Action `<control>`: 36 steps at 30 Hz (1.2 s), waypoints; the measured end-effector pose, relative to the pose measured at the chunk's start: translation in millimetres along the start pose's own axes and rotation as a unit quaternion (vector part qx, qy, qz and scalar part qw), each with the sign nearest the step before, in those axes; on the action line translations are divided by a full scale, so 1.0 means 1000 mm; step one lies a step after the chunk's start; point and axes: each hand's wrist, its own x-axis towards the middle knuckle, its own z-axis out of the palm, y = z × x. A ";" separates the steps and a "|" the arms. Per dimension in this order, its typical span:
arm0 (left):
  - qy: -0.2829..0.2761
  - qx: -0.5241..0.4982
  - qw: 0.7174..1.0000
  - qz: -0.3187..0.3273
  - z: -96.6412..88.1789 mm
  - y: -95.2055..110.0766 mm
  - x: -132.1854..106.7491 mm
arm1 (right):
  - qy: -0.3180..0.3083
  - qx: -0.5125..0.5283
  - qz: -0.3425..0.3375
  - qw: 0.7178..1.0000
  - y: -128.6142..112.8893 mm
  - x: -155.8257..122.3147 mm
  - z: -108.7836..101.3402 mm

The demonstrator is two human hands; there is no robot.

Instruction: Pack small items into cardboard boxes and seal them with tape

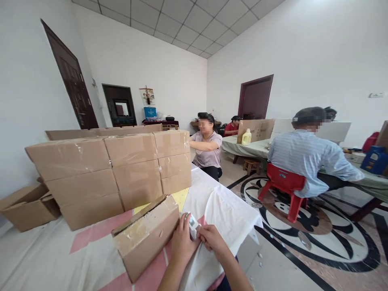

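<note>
My left hand (182, 239) is wrapped around a small white object (193, 224) with a greyish patch on its face, and its exact kind is too small to make out. Against the near end of that object, the fingers of my right hand (212, 238) are pinched together; what lies between them is hidden. Both hands are above the white cloth near the table's edge. Just left of my left hand lies a long cardboard box (148, 234), its upper flap slightly raised.
Stacked cardboard boxes (133, 161) form a wall across the table. An open carton (27, 210) stands at far left. A person (209, 149) sits beyond the table. Another person (309, 157) sits on a red chair (285, 182) at right, by a table with a yellow bottle (246, 137).
</note>
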 end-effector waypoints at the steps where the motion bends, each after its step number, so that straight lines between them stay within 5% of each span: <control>1: -0.002 -0.001 1.000 0.000 0.000 0.000 0.000 | 0.002 0.001 -0.007 1.000 0.001 0.001 0.000; 23: 0.016 0.017 1.000 0.009 -0.004 0.003 -0.002 | 0.007 -0.042 -0.031 0.999 0.012 0.001 -0.003; 36: 0.026 -0.050 0.998 0.019 0.000 -0.004 -0.004 | 0.035 -0.143 -0.183 0.972 0.014 -0.014 0.004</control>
